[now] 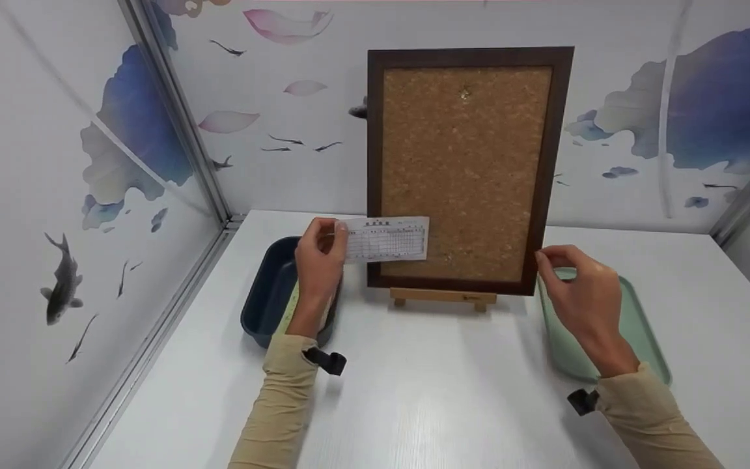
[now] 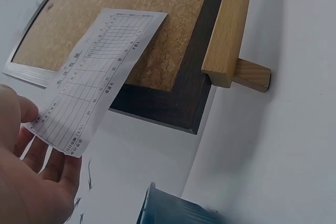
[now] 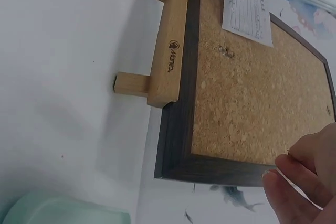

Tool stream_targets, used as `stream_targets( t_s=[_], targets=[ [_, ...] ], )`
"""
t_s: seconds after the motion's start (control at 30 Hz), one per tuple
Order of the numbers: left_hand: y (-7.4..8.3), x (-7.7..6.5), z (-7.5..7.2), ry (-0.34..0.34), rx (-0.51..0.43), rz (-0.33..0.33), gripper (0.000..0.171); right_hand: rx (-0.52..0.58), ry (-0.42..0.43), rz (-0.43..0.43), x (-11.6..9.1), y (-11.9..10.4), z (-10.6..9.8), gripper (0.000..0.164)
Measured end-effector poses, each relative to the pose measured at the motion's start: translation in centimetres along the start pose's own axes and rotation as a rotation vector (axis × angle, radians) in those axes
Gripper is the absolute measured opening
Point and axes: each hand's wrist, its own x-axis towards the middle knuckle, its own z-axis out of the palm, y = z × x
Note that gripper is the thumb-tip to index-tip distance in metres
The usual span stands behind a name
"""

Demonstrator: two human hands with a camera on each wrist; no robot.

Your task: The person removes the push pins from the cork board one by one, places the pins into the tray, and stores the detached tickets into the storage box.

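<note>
A dark-framed cork board [image 1: 466,169] leans upright on a small wooden easel [image 1: 443,296]. My left hand [image 1: 320,260] pinches a printed paper slip [image 1: 388,238] by its left end, thumb in front and fingers behind. The slip lies across the board's lower left, overlapping the frame; whether it touches the cork cannot be told. My right hand [image 1: 580,293] is at the board's lower right edge, its thumb and index finger pinched together. A tiny dark tip [image 3: 288,152] like a pin's shows between these fingers; the remainder is hidden.
A dark blue tub [image 1: 264,306] with a yellowish strip [image 1: 290,306] in it stands behind my left forearm. A pale green tray [image 1: 642,326] lies behind my right hand. Painted wall panels [image 1: 297,169] enclose the white table [image 1: 427,391] at the back and left.
</note>
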Motion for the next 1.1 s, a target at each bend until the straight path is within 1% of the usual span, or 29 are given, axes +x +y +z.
stream_targets(
  t_s=[0.2, 0.37, 0.47, 0.63, 0.77, 0.87, 0.97, 1.1],
  targets=[
    [-0.6, 0.2, -1.6, 0.014, -0.022, -0.005, 0.021, 0.016, 0.008, 0.100, -0.5, 1.8, -0.9, 0.014],
    [-0.7, 0.4, -2.7, 0.036, -0.038, -0.021, 0.020, 0.034, 0.001, 0.169, -0.9, 2.9, -1.6, 0.018],
    [-0.6, 0.4, -3.1, 0.047, -0.036, -0.030, 0.020, 0.045, 0.007, 0.200, -1.2, 3.7, -1.8, 0.020],
    [-1.0, 0.3, -3.2, 0.047, -0.024, -0.053, 0.023, 0.066, 0.015, 0.266, -1.8, 5.3, -2.0, 0.020],
    [-1.5, 0.3, -3.2, 0.046, -0.019, -0.053, 0.023, 0.052, -0.022, 0.316, -2.1, 6.7, -2.1, 0.023],
    [-1.9, 0.3, -3.3, 0.030, -0.009, -0.054, 0.023, 0.036, -0.062, 0.356, -2.4, 7.5, -2.2, 0.026],
    [-2.2, 0.2, -3.4, 0.016, 0.015, -0.061, 0.024, 0.020, -0.117, 0.394, -2.6, 8.0, -2.4, 0.029],
    [-2.2, 0.3, -3.6, 0.014, 0.026, -0.076, 0.025, 0.004, -0.193, 0.415, -2.7, 8.7, -2.7, 0.035]
  ],
)
